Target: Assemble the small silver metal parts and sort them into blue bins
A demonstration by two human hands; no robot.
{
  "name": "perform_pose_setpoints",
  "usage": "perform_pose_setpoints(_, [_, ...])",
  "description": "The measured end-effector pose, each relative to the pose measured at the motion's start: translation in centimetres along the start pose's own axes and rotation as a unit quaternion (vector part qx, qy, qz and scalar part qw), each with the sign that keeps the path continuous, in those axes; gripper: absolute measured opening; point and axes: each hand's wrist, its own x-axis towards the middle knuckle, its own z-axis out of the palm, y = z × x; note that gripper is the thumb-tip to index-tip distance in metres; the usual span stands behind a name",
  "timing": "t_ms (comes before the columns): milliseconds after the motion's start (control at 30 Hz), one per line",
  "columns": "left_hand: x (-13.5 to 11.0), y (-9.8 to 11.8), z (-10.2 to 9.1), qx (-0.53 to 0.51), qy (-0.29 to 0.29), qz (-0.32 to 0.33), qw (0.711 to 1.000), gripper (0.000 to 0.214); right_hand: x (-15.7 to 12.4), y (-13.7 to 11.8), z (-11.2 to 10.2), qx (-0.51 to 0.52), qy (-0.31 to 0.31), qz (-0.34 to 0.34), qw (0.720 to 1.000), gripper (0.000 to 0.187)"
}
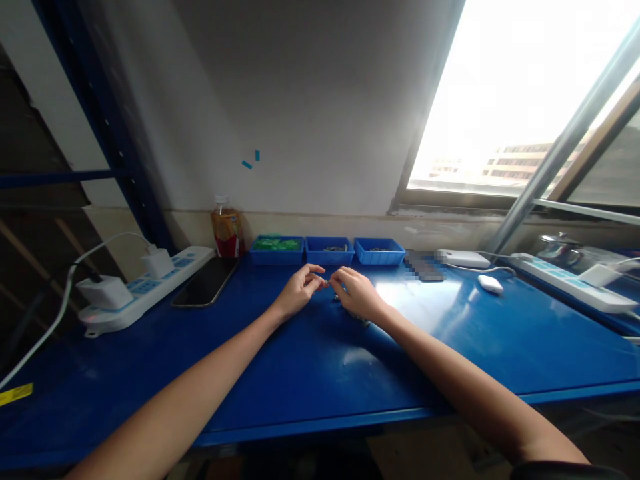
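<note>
Item count, table (pixel 300 373) and wall.
Hands: two, left hand (pixel 299 288) and right hand (pixel 356 293). Blue trays: three, left tray (pixel 277 259), middle tray (pixel 329 258), right tray (pixel 379 258). Power strips: two, left strip (pixel 150 287), right strip (pixel 575 283). Chargers: three, two on the left strip, one on the right strip. Bottle (pixel 227 230): one. Phone (pixel 206 283): one. Mouse (pixel 490 284): one. White box (pixel 463 258): one. Tape bits (pixel 247 165) on wall: two.

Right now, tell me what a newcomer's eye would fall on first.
The bright window at upper right and the blue table draw the eye. At its middle, the left hand and right hand meet fingertip to fingertip over something too small to identify. Behind them sit three blue trays, the leftmost holding green pieces.
</note>
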Motion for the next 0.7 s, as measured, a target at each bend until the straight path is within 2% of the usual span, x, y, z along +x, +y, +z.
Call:
perform_pose_setpoints(133, [-0.49, 0.48, 0.38, 0.126, 0.005, 0.056, 0.99, 0.022, 0.09, 0.12, 0.27, 0.0, -0.005, 0.022, 1.0, 0.018])
perform_pose_setpoints(233, [-0.6, 0.73, 0.49, 0.163, 0.012, 0.069, 0.984, 0.021, 0.05, 0.17, 0.42, 0.008, -0.017, 0.02, 1.0, 0.02])
perform_pose_setpoints(367, [-0.26, 0.31, 0.32, 0.128, 0.022, 0.046, 0.99, 0.027, -0.08, -0.03, 0.2, 0.006, -0.002, 0.015, 1.0, 0.011])
perform_pose_setpoints(467, [0.01, -0.1, 0.19, 0.088, 0.02, 0.03, 0.996, 0.033, -0.15, -0.27, 0.02, -0.016, 0.011, -0.022, 1.0, 0.017])
perform_pose_setpoints(567, [0.14, -0.14, 0.12, 0.072, 0.003, 0.02, 0.997, 0.038, -0.22, -0.51, 0.16, -0.044, 0.024, -0.068, 0.996, 0.01])
perform_pose_setpoints(700, [0.08, 0.11, 0.22, 0.069, -0.004, 0.01, 0.998, 0.045, 0.06, -0.63, -0.03, -0.054, 0.044, -0.086, 0.994, 0.013])
